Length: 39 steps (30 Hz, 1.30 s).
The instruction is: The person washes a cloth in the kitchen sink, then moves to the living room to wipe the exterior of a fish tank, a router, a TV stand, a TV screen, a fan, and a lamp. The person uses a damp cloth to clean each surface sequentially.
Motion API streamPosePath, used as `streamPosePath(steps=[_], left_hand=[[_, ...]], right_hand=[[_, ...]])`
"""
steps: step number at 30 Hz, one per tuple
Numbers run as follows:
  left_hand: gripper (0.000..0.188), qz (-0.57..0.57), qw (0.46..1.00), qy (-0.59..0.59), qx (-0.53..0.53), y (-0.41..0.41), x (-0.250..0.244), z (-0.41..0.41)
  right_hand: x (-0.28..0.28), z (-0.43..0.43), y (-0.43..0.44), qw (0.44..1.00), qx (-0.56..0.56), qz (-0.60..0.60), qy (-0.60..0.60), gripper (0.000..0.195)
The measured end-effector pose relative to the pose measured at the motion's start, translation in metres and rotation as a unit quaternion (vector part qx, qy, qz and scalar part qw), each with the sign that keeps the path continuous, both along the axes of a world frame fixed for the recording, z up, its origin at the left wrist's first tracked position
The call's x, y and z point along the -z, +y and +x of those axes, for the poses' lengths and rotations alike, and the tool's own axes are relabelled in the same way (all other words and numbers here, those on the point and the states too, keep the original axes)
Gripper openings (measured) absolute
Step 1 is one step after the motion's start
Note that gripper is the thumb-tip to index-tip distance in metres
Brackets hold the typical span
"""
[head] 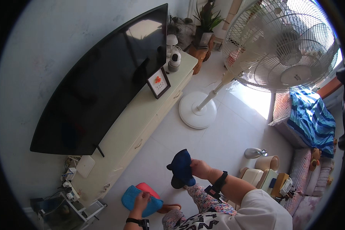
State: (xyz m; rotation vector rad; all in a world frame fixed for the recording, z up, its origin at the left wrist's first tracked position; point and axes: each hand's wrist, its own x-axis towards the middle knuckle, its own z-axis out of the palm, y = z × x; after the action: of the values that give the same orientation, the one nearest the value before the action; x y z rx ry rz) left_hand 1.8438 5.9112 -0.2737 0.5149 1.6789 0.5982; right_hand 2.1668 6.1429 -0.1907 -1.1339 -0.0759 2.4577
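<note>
My right hand (200, 169) grips the edge of a dark blue cloth cap (181, 166), held up over the tiled floor in front of me. Lower and to the left, my left hand (143, 199) pinches a turquoise fabric piece (131, 198), perhaps a hat. Behind it shows a red fabric piece (147, 189), partly covered; whether my left hand also holds it I cannot tell. Both wrists wear black straps. Below the turquoise piece, a brown slipper (172, 207) is on one foot.
A long cream TV cabinet (138, 120) carries a large television (103, 86) and a picture frame (158, 82). A white standing fan (197, 110) rises ahead. To the right are a silver bin (254, 153), a small cluttered table (267, 181) and a sofa (300, 169).
</note>
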Motion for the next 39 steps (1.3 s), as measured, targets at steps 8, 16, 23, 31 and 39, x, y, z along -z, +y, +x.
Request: streamPosePath(steps=[8, 16, 23, 31, 39], left_hand=[[0.013, 0.037, 0.996, 0.035, 0.076, 0.163, -0.048, 0.014], [0.015, 0.172, 0.976, 0.093, 0.092, 0.344, -0.042, 0.013], [0.038, 0.226, 0.961, 0.157, 0.039, 0.499, 0.028, 0.003], [0.064, 0.163, 0.942, 0.293, -0.018, 0.596, 0.082, 0.019], [0.031, 0.152, 0.972, 0.149, -0.1, 0.622, 0.09, 0.009]], right_hand=[[-0.029, 0.032, 0.083, 0.99, 0.019, 0.128, 0.049, 0.057], [-0.017, 0.044, 0.128, 0.992, 0.066, 0.101, -0.049, 0.046], [-0.004, 0.034, 0.152, 0.984, 0.049, 0.054, -0.16, 0.046], [0.014, 0.001, 0.171, 0.979, 0.05, -0.009, -0.199, 0.048], [0.046, 0.011, 0.205, 0.973, 0.028, -0.012, -0.23, 0.051]])
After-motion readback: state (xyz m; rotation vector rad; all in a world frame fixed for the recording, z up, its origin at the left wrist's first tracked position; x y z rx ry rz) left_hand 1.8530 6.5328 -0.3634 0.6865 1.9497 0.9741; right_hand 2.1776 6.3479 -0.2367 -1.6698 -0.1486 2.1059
